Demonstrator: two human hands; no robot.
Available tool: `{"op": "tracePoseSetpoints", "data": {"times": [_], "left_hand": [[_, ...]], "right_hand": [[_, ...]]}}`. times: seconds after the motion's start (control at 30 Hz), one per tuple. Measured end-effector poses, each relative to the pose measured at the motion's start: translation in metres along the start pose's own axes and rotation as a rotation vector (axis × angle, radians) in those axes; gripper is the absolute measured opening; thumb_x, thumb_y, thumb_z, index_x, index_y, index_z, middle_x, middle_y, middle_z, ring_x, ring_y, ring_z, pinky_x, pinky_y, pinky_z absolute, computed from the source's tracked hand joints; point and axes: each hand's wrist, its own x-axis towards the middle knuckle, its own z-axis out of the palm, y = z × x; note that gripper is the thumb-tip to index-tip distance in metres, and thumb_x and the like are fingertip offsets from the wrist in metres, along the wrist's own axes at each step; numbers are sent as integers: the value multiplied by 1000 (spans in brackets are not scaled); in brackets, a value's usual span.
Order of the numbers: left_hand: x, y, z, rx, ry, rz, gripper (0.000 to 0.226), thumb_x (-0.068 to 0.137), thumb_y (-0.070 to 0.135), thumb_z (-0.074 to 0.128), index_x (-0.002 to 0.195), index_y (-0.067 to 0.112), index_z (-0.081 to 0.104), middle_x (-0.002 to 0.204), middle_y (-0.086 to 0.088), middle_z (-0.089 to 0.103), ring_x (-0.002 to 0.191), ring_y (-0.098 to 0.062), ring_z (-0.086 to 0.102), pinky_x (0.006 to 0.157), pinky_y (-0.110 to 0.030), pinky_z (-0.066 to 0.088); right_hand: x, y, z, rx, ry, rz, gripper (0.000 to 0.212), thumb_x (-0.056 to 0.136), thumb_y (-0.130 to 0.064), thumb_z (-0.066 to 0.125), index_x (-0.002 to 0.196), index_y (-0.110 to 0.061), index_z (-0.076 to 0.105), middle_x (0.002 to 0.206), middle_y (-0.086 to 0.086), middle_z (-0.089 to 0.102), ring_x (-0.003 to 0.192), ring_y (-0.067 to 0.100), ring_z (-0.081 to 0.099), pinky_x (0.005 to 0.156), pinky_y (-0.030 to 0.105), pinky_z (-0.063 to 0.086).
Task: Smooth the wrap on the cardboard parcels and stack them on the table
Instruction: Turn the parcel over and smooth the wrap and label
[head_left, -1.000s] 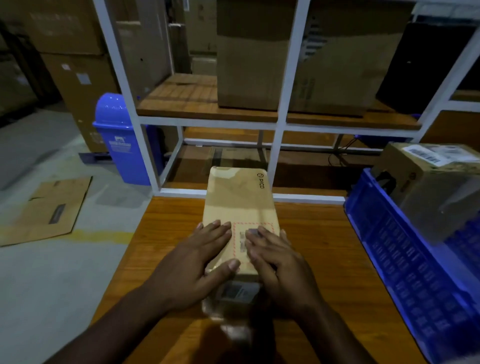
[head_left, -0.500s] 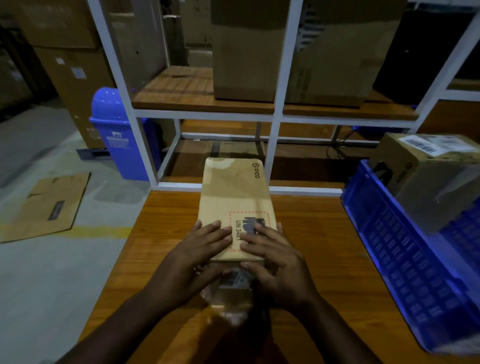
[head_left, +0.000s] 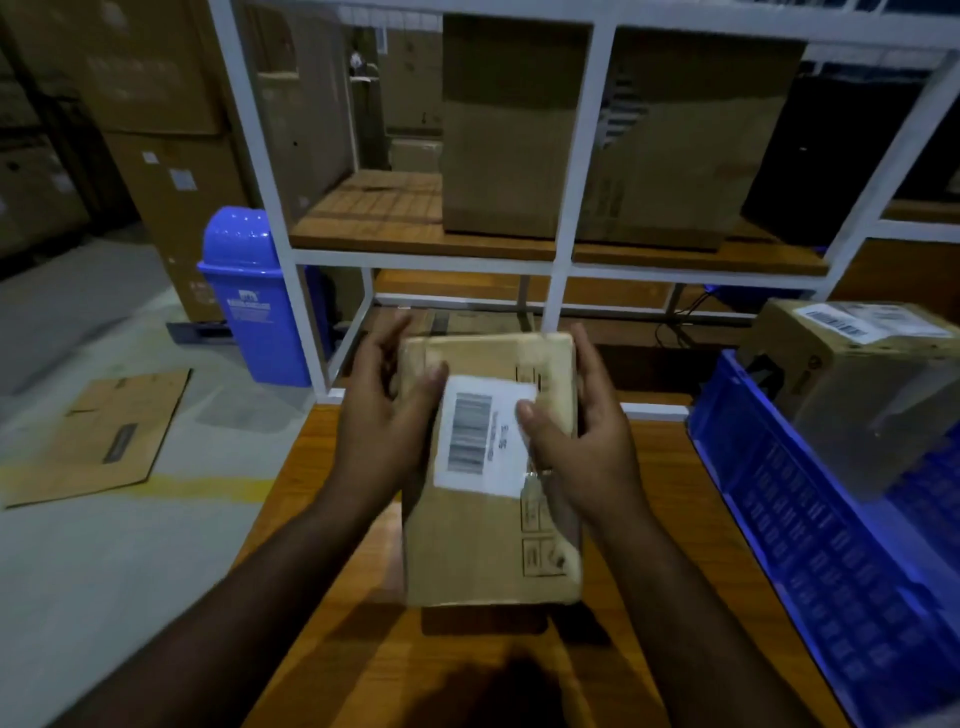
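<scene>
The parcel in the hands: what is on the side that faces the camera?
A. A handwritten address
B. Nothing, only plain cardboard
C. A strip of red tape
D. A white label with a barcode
D: a white label with a barcode lies on the parcel, between the left hand and the right hand.

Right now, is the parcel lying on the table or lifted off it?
Lifted. Both hands, left and right, grip the parcel by its sides, and it casts a shadow on the table below.
</scene>
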Motion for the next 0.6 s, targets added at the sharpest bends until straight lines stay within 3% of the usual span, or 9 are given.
{"op": "tracePoseSetpoints", "data": {"times": [0.07, 0.13, 0.2, 0.23, 0.3, 0.33, 0.37, 0.43, 0.6], "left_hand": [[24, 12, 6, -88, 55, -97, 36, 102, 22, 62, 135, 36, 55, 125, 12, 63, 105, -6, 71, 72, -24, 61], [40, 16, 14, -116, 40, -242, 30, 105, 17, 56, 130, 32, 60, 117, 9, 66, 94, -7, 74, 69, -30, 64], [52, 13, 22, -38, -4, -295, 32, 106, 18, 53, 135, 30, 60, 128, 0, 66, 102, -14, 73, 82, -41, 64], [58, 10, 25, 26, -49, -292, 36, 107, 21, 53, 141, 30, 57, 142, -4, 59, 116, -17, 68, 87, -45, 63], [67, 3, 31, 307, -275, -220, 54, 106, 32, 54, 157, 30, 37, 170, -3, 21, 149, -19, 33, 117, -45, 38], [68, -1, 35, 490, -417, -157, 63, 106, 38, 52, 162, 27, 24, 173, 1, 1, 154, -16, 9, 121, -41, 20], [68, -7, 40, 649, -521, -81, 67, 107, 42, 46, 164, 24, 15, 173, 2, -9, 156, -18, -7, 125, -47, 9], [67, -18, 46, 854, -558, 31, 63, 111, 44, 30, 165, 19, 9, 173, -1, -6, 156, -23, -18, 125, -50, -6], [74, -37, 53, 904, -502, 158, 54, 112, 39, 24, 162, 19, 25, 171, 0, 16, 159, -21, -1, 126, -47, -9]], "right_hand": [[23, -14, 2, 138, -42, 111, 93, 93, 0, 74, 161, -45, 28, 124, -23, 69, 109, 7, 73, 74, 32, 64], [42, -22, 4, 142, -13, 208, 92, 93, 3, 72, 161, -42, 29, 135, -7, 67, 102, 13, 76, 74, 40, 66], [52, -24, 6, 72, 11, 263, 86, 96, -3, 71, 162, -40, 29, 146, 1, 59, 102, 16, 76, 75, 42, 66], [58, -22, 6, -41, 16, 249, 80, 99, -8, 69, 162, -39, 30, 155, 2, 52, 111, 16, 73, 77, 40, 66], [71, -15, 6, -550, -26, 101, 61, 107, -26, 58, 161, -35, 32, 173, -4, 18, 146, 20, 45, 95, 37, 59], [76, -9, 7, -843, -59, 10, 54, 110, -34, 47, 162, -31, 32, 175, -8, 4, 157, 22, 24, 111, 42, 48], [81, -3, 8, -1054, -88, -69, 53, 111, -39, 37, 163, -27, 30, 176, -6, 1, 160, 22, 9, 124, 47, 30], [90, 2, 11, -1164, -161, -125, 56, 112, -42, 29, 163, -21, 28, 174, 0, 15, 161, 21, 6, 128, 47, 6], [107, 14, 11, -1211, -217, -183, 51, 112, -36, 33, 159, -17, 41, 167, 3, 36, 156, 21, 25, 128, 44, 14]]}}
